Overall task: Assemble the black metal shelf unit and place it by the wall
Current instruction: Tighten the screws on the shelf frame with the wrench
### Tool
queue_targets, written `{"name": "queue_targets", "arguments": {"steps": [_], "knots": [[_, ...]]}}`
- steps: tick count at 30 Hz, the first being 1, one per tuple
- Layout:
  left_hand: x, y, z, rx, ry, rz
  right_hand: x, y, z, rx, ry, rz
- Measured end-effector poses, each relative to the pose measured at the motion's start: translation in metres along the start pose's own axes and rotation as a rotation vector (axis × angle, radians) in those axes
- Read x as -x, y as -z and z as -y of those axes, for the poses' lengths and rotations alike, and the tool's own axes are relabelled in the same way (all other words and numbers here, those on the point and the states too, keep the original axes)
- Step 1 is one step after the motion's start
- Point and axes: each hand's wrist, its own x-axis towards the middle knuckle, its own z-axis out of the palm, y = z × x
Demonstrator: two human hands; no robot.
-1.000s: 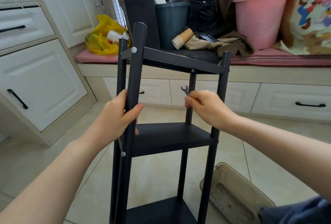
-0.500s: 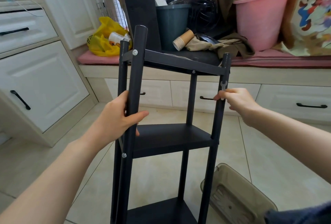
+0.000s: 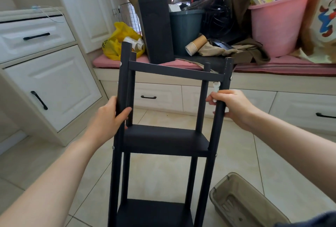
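Black shelf unit [image 3: 163, 139], left hand [image 3: 107, 119] gripping left post [image 3: 123, 74], right hand [image 3: 234, 106] gripping right post [image 3: 226, 74] and wrench [image 3: 216, 87]

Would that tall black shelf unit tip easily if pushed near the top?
Probably yes: the shelf unit looks tall and narrow, so a push up high could tip it. It seems stiff, since its shelves are bolted to four posts. It may slide on the smooth tile floor. The left hand and right hand grip its posts now.

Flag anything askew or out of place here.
The stack of brown paper cups lies tipped on its side beside the dark green plastic bin. The black metal shelf unit shows no damage.
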Motion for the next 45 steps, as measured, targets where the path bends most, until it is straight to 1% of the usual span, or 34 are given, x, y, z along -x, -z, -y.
{"name": "queue_targets", "arguments": {"steps": [6,11,18,23,28,31,39,43,45], "knots": [[-0.002,-0.001,0.015,0.058,0.070,-0.009,0.008,-0.014,0.008,0.104,0.081,0.016],[-0.008,-0.002,0.023,0.118,0.166,0.038,0.018,-0.021,0.014,0.298,0.222,0.014],[-0.013,-0.007,0.023,0.200,0.233,0.019,0.031,-0.027,0.020,0.300,0.378,-0.012],[-0.018,-0.012,0.027,0.230,0.255,0.020,0.039,-0.024,0.021,0.362,0.442,0.005],[-0.028,-0.027,0.023,0.254,0.258,0.016,0.042,-0.019,0.023,0.374,0.496,-0.042],[-0.033,-0.036,0.017,0.278,0.254,0.006,0.042,-0.015,0.024,0.369,0.508,-0.060],[-0.039,-0.058,0.002,0.367,0.317,-0.010,0.041,-0.014,0.026,0.403,0.539,-0.084],[-0.042,-0.064,0.000,0.278,0.284,-0.005,0.037,-0.020,0.029,0.422,0.563,-0.091],[-0.041,-0.063,0.001,0.219,0.291,0.043,0.035,-0.026,0.031,0.442,0.578,-0.075]]}}
